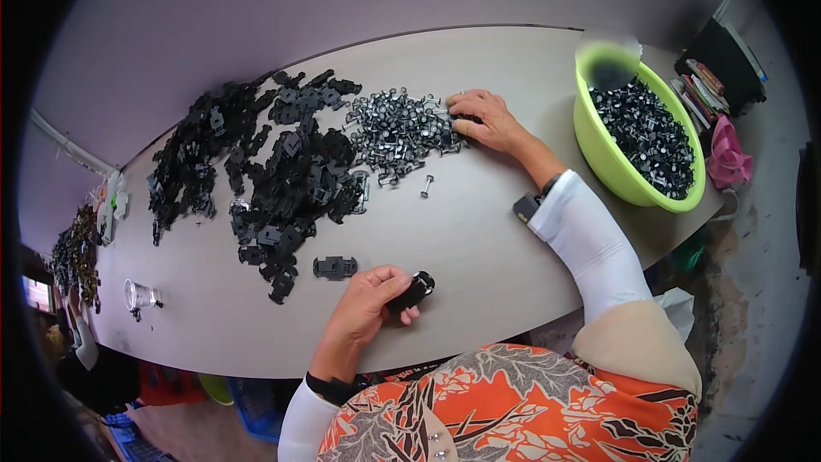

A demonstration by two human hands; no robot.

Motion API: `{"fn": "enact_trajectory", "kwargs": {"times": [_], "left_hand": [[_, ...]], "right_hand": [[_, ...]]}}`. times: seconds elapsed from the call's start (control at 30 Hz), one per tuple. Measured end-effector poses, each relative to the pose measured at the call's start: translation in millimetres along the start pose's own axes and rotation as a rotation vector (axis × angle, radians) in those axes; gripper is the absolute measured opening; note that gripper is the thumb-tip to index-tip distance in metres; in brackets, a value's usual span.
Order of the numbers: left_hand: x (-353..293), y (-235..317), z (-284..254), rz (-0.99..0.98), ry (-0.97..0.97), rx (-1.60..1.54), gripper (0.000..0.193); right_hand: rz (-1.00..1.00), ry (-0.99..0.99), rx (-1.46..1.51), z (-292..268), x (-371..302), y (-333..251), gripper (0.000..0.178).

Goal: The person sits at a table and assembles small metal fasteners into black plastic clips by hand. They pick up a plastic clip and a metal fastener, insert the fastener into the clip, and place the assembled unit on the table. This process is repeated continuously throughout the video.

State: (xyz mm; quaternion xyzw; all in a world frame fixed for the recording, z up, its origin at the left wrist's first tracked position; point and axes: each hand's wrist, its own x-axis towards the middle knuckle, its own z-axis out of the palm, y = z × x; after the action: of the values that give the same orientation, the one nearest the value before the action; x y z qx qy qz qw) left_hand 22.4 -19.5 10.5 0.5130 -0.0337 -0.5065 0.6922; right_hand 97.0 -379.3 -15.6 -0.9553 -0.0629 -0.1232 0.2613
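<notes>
My left hand (376, 301) is closed around a black toy car base (416, 289), tilted up near the front edge of the table. Just left of it, a single dark toy car base (334, 268) lies flat on the tabletop. Out at the far side, my right hand (486, 120) rests its fingers, slightly apart, on the right edge of a heap of small wheel axles (395, 130). Those fingers partly hide the pieces under them. One loose wheel axle (427, 186) lies in front of the heap.
Large piles of black car bases (295, 167) cover the table's left middle. A lime-green basin (594, 150) full of wheel axles stands at the right. A clear plastic cup (141, 294) sits at left. Beyond it is another pile (75, 248), with a co-worker's sleeve (85, 344) below.
</notes>
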Motion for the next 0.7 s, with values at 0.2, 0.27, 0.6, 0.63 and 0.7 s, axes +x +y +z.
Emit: {"fn": "enact_trajectory", "kwargs": {"times": [0.2, 0.27, 0.6, 0.63, 0.7], "left_hand": [[0.2, -4.7, 1.0, 0.031, 0.011, -0.077, 0.018], [0.0, -3.8, 2.5, 0.000, 0.043, -0.050, 0.016], [-12.6, 12.9, -3.0, 0.063, 0.069, 0.005, 0.019], [-11.4, 13.8, -2.0, 0.061, 0.072, -0.001, 0.019], [-9.2, 15.5, 1.5, 0.056, 0.080, -0.015, 0.019]], "right_hand": [[-0.134, 0.031, 0.023, 7.5, -67.5, -49.6, 0.034], [-0.165, 0.073, 0.145, 8.9, -82.8, -66.4, 0.034], [0.099, 0.068, 0.322, -25.7, -123.4, -112.9, 0.015], [0.017, 0.049, 0.246, -19.8, -124.9, -120.3, 0.017], [-0.145, 0.012, 0.097, -6.4, -124.5, -136.4, 0.019]]}}
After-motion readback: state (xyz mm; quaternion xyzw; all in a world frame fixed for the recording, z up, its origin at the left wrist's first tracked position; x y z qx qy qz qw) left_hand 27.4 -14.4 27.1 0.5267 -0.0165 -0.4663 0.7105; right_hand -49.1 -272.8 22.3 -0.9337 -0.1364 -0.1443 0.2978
